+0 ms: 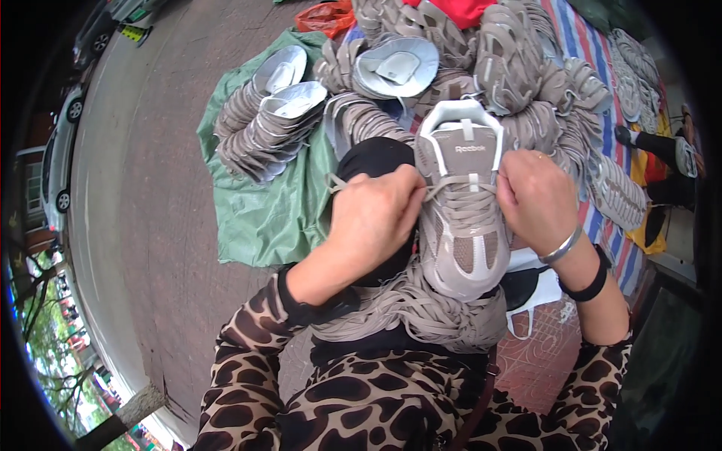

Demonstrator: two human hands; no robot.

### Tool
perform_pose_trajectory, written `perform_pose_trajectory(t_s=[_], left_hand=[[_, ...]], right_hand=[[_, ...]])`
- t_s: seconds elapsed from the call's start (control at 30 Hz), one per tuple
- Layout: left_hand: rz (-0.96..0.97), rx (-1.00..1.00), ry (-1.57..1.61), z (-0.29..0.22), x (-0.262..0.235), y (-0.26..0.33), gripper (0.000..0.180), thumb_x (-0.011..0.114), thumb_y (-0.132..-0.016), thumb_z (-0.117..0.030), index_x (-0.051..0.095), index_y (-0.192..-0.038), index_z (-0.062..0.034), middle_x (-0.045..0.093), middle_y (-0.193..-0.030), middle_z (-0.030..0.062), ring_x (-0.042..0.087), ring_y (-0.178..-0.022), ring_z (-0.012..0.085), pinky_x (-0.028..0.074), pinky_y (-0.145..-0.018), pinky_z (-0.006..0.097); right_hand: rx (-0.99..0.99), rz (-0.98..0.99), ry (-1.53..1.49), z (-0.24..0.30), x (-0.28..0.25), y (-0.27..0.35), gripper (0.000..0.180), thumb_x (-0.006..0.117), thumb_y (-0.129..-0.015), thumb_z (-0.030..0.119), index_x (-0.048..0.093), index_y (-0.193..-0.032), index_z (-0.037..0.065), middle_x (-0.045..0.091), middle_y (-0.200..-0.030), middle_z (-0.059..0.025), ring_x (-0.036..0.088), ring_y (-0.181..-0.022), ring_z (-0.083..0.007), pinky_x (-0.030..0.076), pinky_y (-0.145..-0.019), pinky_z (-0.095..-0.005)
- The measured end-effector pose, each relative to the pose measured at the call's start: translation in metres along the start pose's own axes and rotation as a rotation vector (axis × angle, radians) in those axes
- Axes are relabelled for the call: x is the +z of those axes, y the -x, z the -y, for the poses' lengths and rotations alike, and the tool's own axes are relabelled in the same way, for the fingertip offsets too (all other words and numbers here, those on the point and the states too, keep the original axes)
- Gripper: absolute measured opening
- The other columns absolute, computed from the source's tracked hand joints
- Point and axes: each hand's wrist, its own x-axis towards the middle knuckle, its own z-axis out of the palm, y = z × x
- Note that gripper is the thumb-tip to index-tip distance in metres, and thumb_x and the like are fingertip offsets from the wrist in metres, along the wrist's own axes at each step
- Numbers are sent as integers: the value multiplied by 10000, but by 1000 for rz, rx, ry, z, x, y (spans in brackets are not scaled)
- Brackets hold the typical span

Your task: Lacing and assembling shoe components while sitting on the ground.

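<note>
A grey-beige sneaker upper [464, 261] with white trim rests toe toward me over my lap. Its flat beige shoelace [460, 188] crosses the tongue in several rows. My left hand [376, 219] is closed on one lace end at the left of the opening, and a loose tip sticks out past the fist. On the other side my right hand [538, 197] is closed on the lace against the upper's right edge. A thick bundle of matching loose laces [451, 319] lies across my lap under the toe.
Nested stacks of similar uppers [282, 124] lie on a green woven sack [248, 229] and on a striped sheet [628, 255]. An orange-red bag [325, 18] is at the back. Another person's leg [662, 144] shows at right. Parked cars [62, 161] line the road at left.
</note>
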Motion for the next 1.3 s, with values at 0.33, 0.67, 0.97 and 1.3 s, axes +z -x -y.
perform_pose_trajectory(t_s=[0.33,0.67,0.97,1.3], left_hand=[[-34,23,-36,-4,11,-2,89,617,-813,-87,533,-815,-57,569,-608,93,557,-531,298,401,-530,379],[124,418,-413,2,-13,-39,197,697,-715,-183,550,-807,-89,595,-853,41,578,-873,206,412,-859,385],[427,735,-74,30,-24,-67,221,733,-710,-207,587,-833,-96,551,-847,20,562,-853,222,430,-819,360],[611,265,119,16,-19,-78,100,679,-736,-148,669,-812,-84,590,-694,70,555,-683,265,422,-719,365]], right_hand=[[-191,212,-228,-29,-17,-9,83,641,-770,42,574,-819,34,563,-758,-97,557,-770,-297,428,-717,-378],[-457,116,-93,-34,-31,-32,327,718,-655,25,538,-927,27,537,-1098,-114,522,-1053,-315,442,-871,-424],[-610,380,-227,-55,-21,-42,274,719,-669,211,503,-694,44,467,-821,-79,491,-818,-283,436,-751,-400],[-419,437,-166,-38,-12,-44,235,639,-776,205,545,-614,63,466,-776,-67,466,-797,-253,347,-753,-369]])
